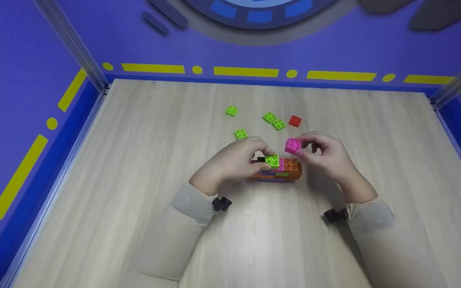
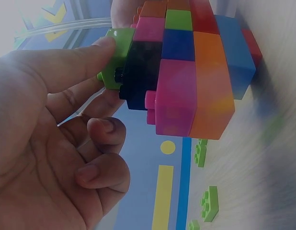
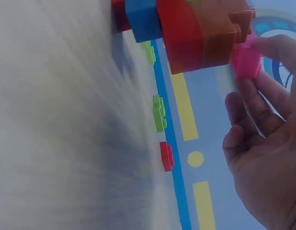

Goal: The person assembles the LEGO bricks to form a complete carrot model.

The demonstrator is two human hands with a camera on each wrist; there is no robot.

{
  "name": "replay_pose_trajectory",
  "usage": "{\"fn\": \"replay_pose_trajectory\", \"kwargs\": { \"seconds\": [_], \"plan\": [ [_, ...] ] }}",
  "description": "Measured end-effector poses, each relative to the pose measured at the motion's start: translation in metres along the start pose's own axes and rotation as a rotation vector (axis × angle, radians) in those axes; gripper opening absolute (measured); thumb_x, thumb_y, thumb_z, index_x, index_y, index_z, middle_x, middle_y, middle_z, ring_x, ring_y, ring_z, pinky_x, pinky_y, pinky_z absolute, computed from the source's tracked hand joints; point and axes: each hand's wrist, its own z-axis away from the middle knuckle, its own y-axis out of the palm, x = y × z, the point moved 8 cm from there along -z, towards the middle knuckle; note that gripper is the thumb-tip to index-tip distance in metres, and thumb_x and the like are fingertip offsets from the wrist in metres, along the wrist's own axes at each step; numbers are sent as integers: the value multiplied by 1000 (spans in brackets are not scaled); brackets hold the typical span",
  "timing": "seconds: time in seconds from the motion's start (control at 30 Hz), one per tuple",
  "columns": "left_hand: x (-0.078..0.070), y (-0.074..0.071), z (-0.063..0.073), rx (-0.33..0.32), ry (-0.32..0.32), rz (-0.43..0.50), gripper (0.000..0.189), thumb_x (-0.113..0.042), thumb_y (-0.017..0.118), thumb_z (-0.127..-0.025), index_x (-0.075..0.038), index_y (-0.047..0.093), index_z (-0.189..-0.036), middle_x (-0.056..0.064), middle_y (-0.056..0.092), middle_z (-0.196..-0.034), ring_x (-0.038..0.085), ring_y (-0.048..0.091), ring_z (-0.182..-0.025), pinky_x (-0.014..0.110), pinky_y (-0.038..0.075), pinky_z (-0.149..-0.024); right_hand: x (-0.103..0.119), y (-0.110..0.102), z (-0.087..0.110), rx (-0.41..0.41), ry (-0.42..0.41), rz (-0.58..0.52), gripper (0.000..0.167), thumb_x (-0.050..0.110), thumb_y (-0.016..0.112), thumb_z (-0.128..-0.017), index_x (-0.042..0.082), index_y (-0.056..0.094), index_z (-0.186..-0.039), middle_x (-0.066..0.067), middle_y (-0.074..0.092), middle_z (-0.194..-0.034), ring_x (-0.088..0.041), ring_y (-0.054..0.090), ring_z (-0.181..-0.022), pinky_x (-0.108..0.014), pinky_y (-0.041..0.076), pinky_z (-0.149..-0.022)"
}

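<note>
A wall of stacked toy building bricks in orange, pink, blue, red and black stands on the table, wider toward its top. My left hand pinches a lime green brick between thumb and fingers, on the top of the stack beside a black brick. In the left wrist view the other fingers curl loosely. My right hand holds a pink brick by thumb and fingertips, raised over the stack's right end. The right wrist view shows that pink brick beside the brown-orange top bricks.
Several flat lime green bricks lie beyond the stack, one of them close behind my left hand. A flat red brick lies behind my right hand. Blue panels border the wooden table at the back and sides.
</note>
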Motion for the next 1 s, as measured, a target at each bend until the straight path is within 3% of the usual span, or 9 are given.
{"fn": "replay_pose_trajectory", "kwargs": {
  "seconds": [0.2,0.5,0.7,1.0],
  "plan": [
    [0,-1,0,-4,2,12,32,-22,81,-107,-11,78,-137,2,76,-138,22,69,-137,40,54,-122,8,4,2,38,-115,-127,29,-3,83,-97,6,83,-124,3,80,-119,-19,65,-110,-29,47,-91],
    [1,1,0,3,-10,16,34,-24,81,-107,-12,77,-139,3,75,-137,25,70,-136,42,56,-120,13,15,8,135,-201,-174,32,-9,83,-92,3,84,-122,-9,79,-120,-21,67,-112,-30,48,-90],
    [1,1,-1,1,1,24,34,-22,82,-107,-11,77,-138,5,75,-137,30,70,-135,46,56,-118,14,21,10,160,-223,-200,33,-12,83,-91,3,85,-120,-11,79,-119,-14,68,-113,-28,49,-89],
    [1,0,-1,-5,7,6,33,-23,82,-106,-11,78,-137,3,76,-139,23,70,-135,43,56,-119,12,29,13,116,-222,-259,31,-17,80,-89,0,81,-115,-8,76,-117,-13,66,-106,-26,53,-88]
  ]
}}
